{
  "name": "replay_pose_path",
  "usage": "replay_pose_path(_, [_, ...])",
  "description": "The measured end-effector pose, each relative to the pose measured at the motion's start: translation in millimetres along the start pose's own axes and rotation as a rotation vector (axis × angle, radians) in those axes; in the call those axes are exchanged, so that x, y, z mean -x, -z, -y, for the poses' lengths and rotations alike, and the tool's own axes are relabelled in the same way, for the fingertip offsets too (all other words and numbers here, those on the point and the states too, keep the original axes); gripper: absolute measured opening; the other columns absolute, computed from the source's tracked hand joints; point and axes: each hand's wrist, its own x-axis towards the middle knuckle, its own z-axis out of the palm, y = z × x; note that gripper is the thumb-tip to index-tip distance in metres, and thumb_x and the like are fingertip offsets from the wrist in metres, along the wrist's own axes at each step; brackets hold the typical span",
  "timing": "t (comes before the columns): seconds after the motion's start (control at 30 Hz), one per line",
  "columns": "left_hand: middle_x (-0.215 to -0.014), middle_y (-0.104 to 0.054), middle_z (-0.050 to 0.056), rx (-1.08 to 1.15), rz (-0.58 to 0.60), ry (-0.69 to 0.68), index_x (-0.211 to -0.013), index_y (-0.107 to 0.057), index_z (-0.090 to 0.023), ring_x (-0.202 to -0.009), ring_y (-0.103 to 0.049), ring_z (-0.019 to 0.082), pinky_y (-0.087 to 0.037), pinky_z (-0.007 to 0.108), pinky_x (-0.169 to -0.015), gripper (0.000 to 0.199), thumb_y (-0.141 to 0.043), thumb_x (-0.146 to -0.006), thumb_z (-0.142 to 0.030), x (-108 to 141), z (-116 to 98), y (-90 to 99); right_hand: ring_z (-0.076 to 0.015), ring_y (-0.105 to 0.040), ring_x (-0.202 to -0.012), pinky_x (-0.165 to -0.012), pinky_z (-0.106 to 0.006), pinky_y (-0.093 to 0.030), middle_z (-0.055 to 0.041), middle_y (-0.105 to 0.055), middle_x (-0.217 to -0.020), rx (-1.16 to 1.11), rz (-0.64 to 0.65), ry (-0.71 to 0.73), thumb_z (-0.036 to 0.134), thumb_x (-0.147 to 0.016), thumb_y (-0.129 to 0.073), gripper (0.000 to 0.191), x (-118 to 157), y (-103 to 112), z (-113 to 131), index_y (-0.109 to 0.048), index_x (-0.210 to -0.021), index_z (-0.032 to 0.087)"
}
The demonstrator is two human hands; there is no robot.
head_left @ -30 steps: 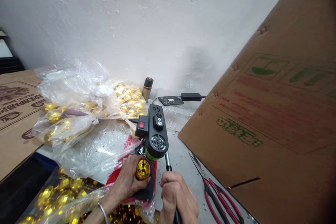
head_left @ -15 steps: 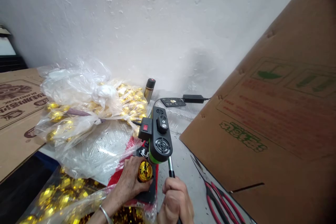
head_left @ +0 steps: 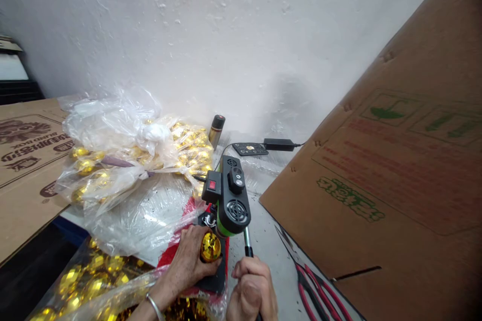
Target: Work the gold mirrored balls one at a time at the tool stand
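Observation:
My left hand [head_left: 190,256], a metal bangle on its wrist, is closed around a shiny gold mirrored ball [head_left: 210,247]. It holds the ball on the black base [head_left: 215,283] of a small bench drill press [head_left: 235,195], just in front of its black and green head. The tool's tip is hidden under the head. My right hand [head_left: 251,286] is wrapped round the black grip of the press's lever [head_left: 247,243], whose metal rod runs up to the head. Below my left forearm, more gold balls [head_left: 96,286] lie in an open clear plastic bag.
Tied plastic bags of gold balls [head_left: 192,148] stand at the back left, beside a cardboard box [head_left: 30,160]. A black-capped bottle [head_left: 216,130] and a power adapter [head_left: 278,144] are near the wall. Red-handled scissors [head_left: 316,286] lie right, against a large carton [head_left: 376,160].
The whole view has shifted slightly, so things appear a little further right and lower. Both hands keep their grips on the ball and the lever.

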Motion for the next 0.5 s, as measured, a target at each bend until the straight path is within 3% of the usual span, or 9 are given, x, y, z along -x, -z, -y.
replay_pose_path(0.27, [-0.115,-0.074,0.012,0.018,0.046,0.026,-0.122,-0.069,-0.02,-0.111,-0.065,0.038,-0.048,0.054,-0.1,0.049,-0.079,-0.074,-0.025,-2,-5,4.1,-0.0078,-0.046,-0.054,-0.059,-0.025,-0.044,0.0054,-0.048,-0.066,0.027,-0.024,-0.033,0.018,-0.109,-0.043,0.043,9,-1,2,-0.043,-0.066,0.021])
replay_pose_path(0.37, [-0.119,-0.073,0.012,0.039,0.056,0.033,-0.123,-0.068,-0.021,-0.114,-0.064,0.038,-0.047,0.056,-0.103,0.05,-0.079,-0.074,-0.025,-2,-6,4.6,-0.009,-0.043,-0.053,-0.051,-0.025,-0.034,0.0037,-0.048,-0.067,0.04,-0.036,-0.093,0.016,-0.108,-0.043,0.043,28,-2,-5,-0.041,-0.066,0.022])
replay_pose_path(0.43, [-0.122,-0.074,0.012,0.055,0.062,0.033,-0.124,-0.068,-0.021,-0.116,-0.064,0.039,-0.046,0.056,-0.105,0.052,-0.081,-0.074,-0.026,-1,-4,3.6,-0.0096,-0.043,-0.051,-0.049,-0.025,-0.034,0.0036,-0.048,-0.067,0.026,-0.055,-0.053,0.015,-0.108,-0.042,0.041,43,-4,-17,-0.041,-0.067,0.023])
replay_pose_path(0.5, [-0.122,-0.074,0.013,0.059,0.06,0.03,-0.124,-0.068,-0.021,-0.116,-0.064,0.039,-0.047,0.056,-0.104,0.052,-0.083,-0.074,-0.029,-1,-3,2.0,-0.0099,-0.048,-0.053,-0.054,-0.026,-0.041,0.0035,-0.052,-0.069,0.026,-0.06,0.056,0.015,-0.107,-0.042,0.04,53,-5,-30,-0.044,-0.068,0.022])
